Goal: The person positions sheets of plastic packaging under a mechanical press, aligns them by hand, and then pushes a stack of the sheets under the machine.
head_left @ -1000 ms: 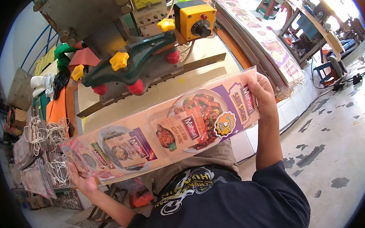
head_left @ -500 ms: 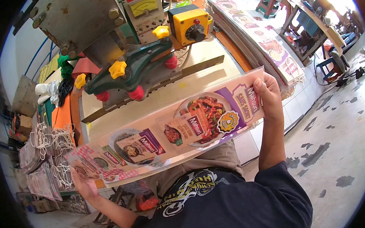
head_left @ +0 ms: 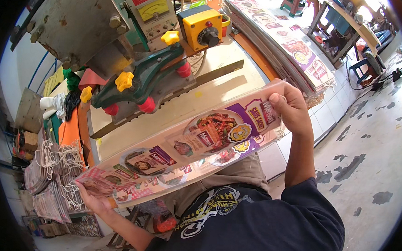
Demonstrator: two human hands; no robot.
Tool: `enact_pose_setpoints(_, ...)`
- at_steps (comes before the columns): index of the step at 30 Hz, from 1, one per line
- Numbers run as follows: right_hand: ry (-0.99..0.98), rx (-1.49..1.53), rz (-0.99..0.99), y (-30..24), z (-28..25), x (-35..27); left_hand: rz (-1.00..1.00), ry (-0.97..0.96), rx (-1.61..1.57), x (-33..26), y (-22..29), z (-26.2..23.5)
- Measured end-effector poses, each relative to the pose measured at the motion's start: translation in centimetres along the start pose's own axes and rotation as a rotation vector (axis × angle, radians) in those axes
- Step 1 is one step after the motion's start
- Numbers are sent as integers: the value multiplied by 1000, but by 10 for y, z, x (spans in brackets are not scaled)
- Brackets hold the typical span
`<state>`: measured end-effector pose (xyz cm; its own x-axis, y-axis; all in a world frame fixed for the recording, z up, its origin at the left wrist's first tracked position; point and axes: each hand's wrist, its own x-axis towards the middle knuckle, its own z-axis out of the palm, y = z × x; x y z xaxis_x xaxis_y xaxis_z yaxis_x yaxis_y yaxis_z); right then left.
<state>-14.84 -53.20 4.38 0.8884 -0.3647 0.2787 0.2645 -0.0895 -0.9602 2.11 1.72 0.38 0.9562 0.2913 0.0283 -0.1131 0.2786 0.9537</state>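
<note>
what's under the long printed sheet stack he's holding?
Under the printed sheet stack: the left hand beneath its near end, khaki trousers, a dark shirt. The right hand grips the far end. The pale machine table lies beyond; its front edge is covered.

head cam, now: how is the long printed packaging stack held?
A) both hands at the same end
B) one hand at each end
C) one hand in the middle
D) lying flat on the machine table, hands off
B: the left hand grips the lower-left end of the printed packaging stack and the right hand grips the upper-right end, holding it clear in front of the machine table.
</note>
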Motion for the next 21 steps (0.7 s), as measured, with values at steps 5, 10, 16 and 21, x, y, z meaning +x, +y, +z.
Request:
enact_pose_setpoints(5,84,18,60,6,6,0,76,77,-78,-7,6,7)
enact_pose_setpoints(10,194,121,-26,6,21,-2,103,69,-156,-9,8,1)
enact_pose_setpoints(16,166,119,-98,9,15,-4,145,127,-187,-29,19,41)
enact_pose_setpoints(21,118,227,-94,3,16,-6,175,-72,-230,-32,18,41)
